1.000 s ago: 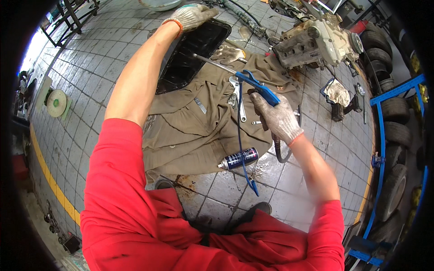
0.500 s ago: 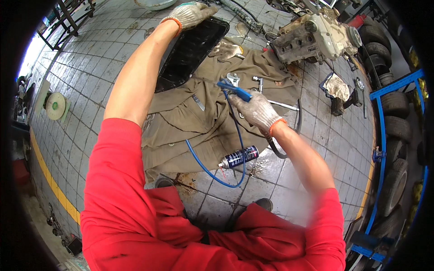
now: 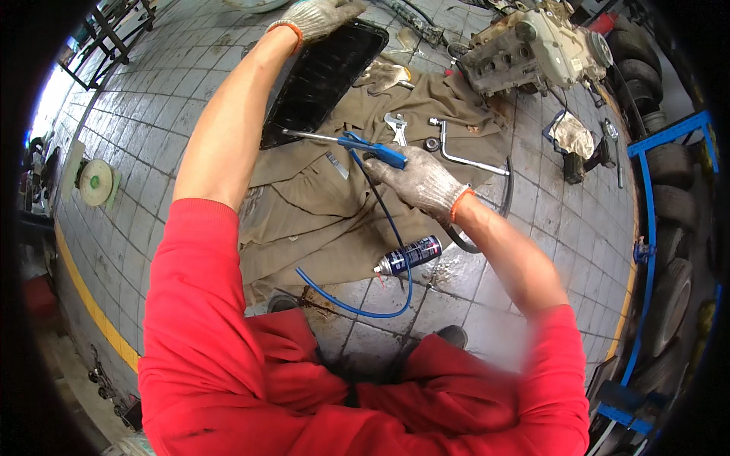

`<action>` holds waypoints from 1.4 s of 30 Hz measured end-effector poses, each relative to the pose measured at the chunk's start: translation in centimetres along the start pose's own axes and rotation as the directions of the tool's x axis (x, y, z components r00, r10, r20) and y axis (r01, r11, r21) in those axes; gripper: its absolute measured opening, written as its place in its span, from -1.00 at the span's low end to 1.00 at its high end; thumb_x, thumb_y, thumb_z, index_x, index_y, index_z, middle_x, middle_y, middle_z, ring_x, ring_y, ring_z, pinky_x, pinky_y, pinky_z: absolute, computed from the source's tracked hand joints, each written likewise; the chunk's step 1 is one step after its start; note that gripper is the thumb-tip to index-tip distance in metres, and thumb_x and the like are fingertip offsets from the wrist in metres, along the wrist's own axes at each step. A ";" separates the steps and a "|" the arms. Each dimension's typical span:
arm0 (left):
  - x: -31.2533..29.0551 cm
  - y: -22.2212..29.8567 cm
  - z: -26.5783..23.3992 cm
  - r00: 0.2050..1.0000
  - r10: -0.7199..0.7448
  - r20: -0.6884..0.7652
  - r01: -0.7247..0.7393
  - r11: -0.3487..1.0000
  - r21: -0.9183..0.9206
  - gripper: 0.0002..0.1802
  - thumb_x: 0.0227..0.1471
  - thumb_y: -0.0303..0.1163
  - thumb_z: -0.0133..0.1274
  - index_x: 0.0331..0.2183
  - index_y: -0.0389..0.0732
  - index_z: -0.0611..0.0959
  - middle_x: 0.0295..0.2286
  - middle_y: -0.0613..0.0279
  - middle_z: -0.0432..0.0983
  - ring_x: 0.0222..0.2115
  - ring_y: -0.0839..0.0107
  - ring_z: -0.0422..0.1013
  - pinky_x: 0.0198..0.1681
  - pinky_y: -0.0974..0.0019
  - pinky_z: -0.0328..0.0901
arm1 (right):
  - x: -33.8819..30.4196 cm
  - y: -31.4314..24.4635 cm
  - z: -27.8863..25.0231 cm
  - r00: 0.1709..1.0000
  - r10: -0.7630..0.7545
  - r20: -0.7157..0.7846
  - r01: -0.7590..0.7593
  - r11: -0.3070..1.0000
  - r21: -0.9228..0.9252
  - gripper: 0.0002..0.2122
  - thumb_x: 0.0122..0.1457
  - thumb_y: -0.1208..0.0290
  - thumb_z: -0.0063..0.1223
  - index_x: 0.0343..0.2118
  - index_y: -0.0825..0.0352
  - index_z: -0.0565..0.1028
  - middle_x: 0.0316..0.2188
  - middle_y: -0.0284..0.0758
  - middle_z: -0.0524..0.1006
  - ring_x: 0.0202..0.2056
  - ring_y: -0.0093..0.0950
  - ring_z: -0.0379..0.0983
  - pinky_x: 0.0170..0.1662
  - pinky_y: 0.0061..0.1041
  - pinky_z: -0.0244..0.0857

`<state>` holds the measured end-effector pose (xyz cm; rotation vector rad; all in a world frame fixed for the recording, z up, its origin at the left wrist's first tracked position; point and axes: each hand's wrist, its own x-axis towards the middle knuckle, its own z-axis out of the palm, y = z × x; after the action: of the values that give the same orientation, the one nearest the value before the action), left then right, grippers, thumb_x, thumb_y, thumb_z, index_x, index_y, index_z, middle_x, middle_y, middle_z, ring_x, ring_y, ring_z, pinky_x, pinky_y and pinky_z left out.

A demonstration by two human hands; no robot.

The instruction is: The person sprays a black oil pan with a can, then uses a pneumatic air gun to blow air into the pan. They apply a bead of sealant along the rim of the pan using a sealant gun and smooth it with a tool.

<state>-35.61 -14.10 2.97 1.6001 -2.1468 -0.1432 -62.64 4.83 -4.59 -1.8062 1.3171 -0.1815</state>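
Observation:
A black, shallow rectangular pan point(image 3: 323, 87) stands tilted at the upper middle. My gloved left hand point(image 3: 318, 19) is closed over its far upper edge; the fingertips are partly hidden behind it. My gloved right hand point(image 3: 422, 181) is wrapped round a blue air blow gun point(image 3: 389, 155). The gun's long metal nozzle points left, its tip by the pan's lower edge. A blue hose point(image 3: 394, 228) hangs from the gun and loops over the floor. Beneath lies a spread brown cloth point(image 3: 296, 220). An adjustable wrench point(image 3: 396, 131) and an angled socket handle point(image 3: 464, 158) lie beyond my right hand.
A spray can point(image 3: 409, 256) lies on its side at the cloth's near edge. An engine point(image 3: 525, 57) sits at the upper right. Tyres point(image 3: 673, 205) and a blue metal frame point(image 3: 646, 213) line the right side. A round disc point(image 3: 96, 182) is at the left.
My right hand has turned the blow gun, and its nozzle now shows clearly, pointing at the pan's lower part. The hose's loose loop has shifted left. My left hand stays on the pan.

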 end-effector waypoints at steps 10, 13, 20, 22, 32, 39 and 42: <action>0.2 -0.9 0.6 0.999 0.013 -0.048 -0.018 0.993 -0.113 -0.36 0.34 0.13 0.02 -0.01 -0.29 0.76 -0.13 -0.14 0.73 -0.06 0.06 0.63 0.05 0.11 0.43 | -0.2 1.2 -0.8 0.981 -0.076 -0.178 0.111 0.974 0.196 -0.61 0.39 -0.06 0.18 -0.10 0.23 0.67 -0.54 -0.40 0.53 -0.50 -0.54 0.43 -0.39 -0.38 0.35; 1.3 -5.3 1.2 0.957 0.281 -0.076 -0.272 0.956 0.105 -0.17 0.33 0.36 -0.09 0.18 -0.17 0.67 0.08 -0.17 0.63 0.11 -0.03 0.54 0.19 0.07 0.39 | -0.7 1.2 -2.5 0.958 -0.097 -0.269 0.161 0.960 0.228 -0.61 0.41 -0.02 0.18 -0.12 0.29 0.64 -0.54 -0.44 0.52 -0.53 -0.63 0.41 -0.45 -0.46 0.32; 1.3 -5.4 -0.1 0.999 -0.047 0.025 0.048 0.997 -0.059 -0.10 0.29 0.37 -0.02 0.23 -0.26 0.61 0.04 -0.18 0.65 0.08 -0.07 0.56 0.13 0.08 0.40 | -2.9 3.8 -5.2 0.932 0.005 -0.361 0.208 0.810 0.548 -0.63 0.48 0.06 0.11 -0.02 0.33 0.62 -0.56 -0.48 0.46 -0.70 -0.68 0.30 -0.66 -0.58 0.17; 2.0 -6.8 0.7 1.000 -0.020 0.010 0.021 0.996 -0.085 -0.05 0.26 0.41 -0.01 0.22 -0.29 0.61 0.01 -0.20 0.66 0.04 -0.03 0.58 0.11 0.11 0.40 | -3.6 4.1 -5.5 0.933 -0.017 -0.358 0.235 0.783 0.575 -0.61 0.48 0.00 0.10 -0.09 0.31 0.64 -0.59 -0.48 0.47 -0.71 -0.69 0.28 -0.65 -0.56 0.17; 1.7 -5.9 1.1 0.985 -0.151 0.086 0.168 0.955 -0.244 0.01 0.25 0.43 0.02 0.26 -0.36 0.57 0.09 -0.18 0.62 0.11 0.13 0.52 0.22 0.18 0.33 | -4.8 5.6 -6.3 0.981 0.021 -0.191 0.099 0.797 0.595 -0.61 0.48 -0.01 0.09 0.00 0.24 0.67 -0.54 -0.50 0.48 -0.68 -0.69 0.29 -0.63 -0.54 0.20; 1.5 -7.9 -1.0 0.994 -0.034 0.108 0.059 0.970 -0.238 -0.07 0.29 0.37 0.03 0.24 -0.32 0.61 0.10 -0.02 0.64 0.12 0.20 0.51 0.26 0.24 0.28 | -5.8 4.6 -6.9 0.969 -0.010 -0.247 0.176 0.731 0.659 -0.62 0.48 0.02 0.11 0.06 0.24 0.67 -0.47 -0.52 0.51 -0.52 -0.73 0.31 -0.49 -0.58 0.26; 0.6 -6.0 -1.3 0.984 -0.154 0.087 0.168 0.968 -0.187 -0.04 0.28 0.40 0.00 0.24 -0.31 0.61 0.11 -0.05 0.63 0.13 0.16 0.51 0.27 0.23 0.27 | -4.6 5.4 -6.2 0.930 0.056 -0.364 0.180 0.794 0.581 -0.60 0.44 -0.03 0.15 -0.13 0.29 0.66 -0.52 -0.49 0.52 -0.59 -0.71 0.35 -0.57 -0.54 0.25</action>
<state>-29.94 -16.34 2.20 1.6742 -1.9836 -0.4538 -71.94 4.82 -3.00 -1.2847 1.2482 -0.9166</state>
